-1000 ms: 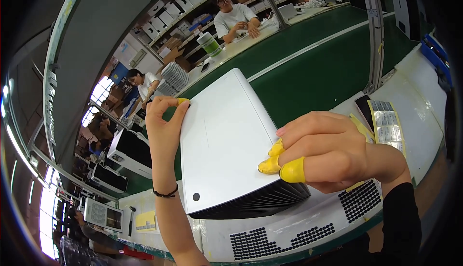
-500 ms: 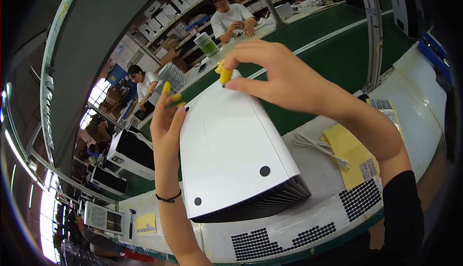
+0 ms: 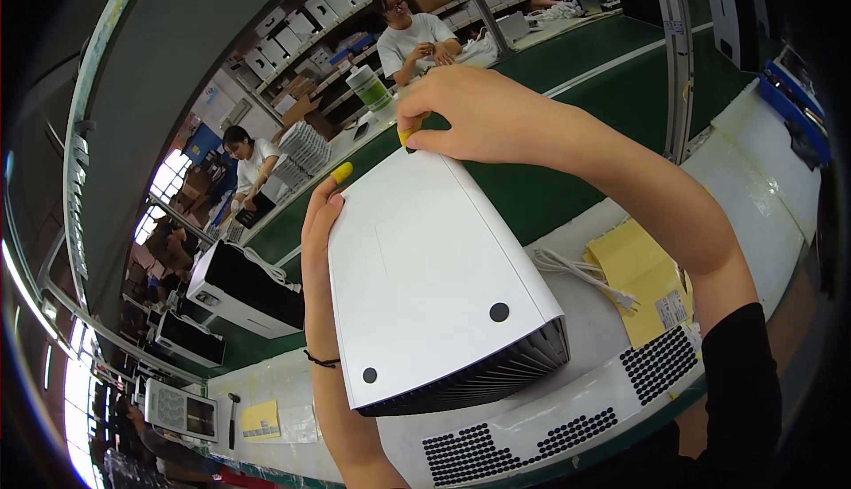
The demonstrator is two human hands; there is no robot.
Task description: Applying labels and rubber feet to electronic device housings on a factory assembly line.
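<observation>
A white box-shaped appliance (image 3: 425,267) with a dark vented front edge and two small black round feet lies on the white workbench (image 3: 753,196) in front of me. My left hand (image 3: 321,250) lies flat along its left side, with a yellow finger cot on one fingertip. My right hand (image 3: 479,117) reaches over to the far corner of the white surface, its fingertips pinched down on a small dark spot there, also wearing a yellow finger cot.
A yellow paper sheet (image 3: 643,276) and a white coiled cable (image 3: 576,267) lie right of the appliance. A green conveyor belt (image 3: 603,90) runs behind. Similar black-and-white units (image 3: 244,289) stand at left. Seated people (image 3: 412,32) work across the belt near shelves of boxes.
My right hand moved from the near right edge of the appliance up to its far corner. A second black foot now shows on the near surface. The left hand stayed in place.
</observation>
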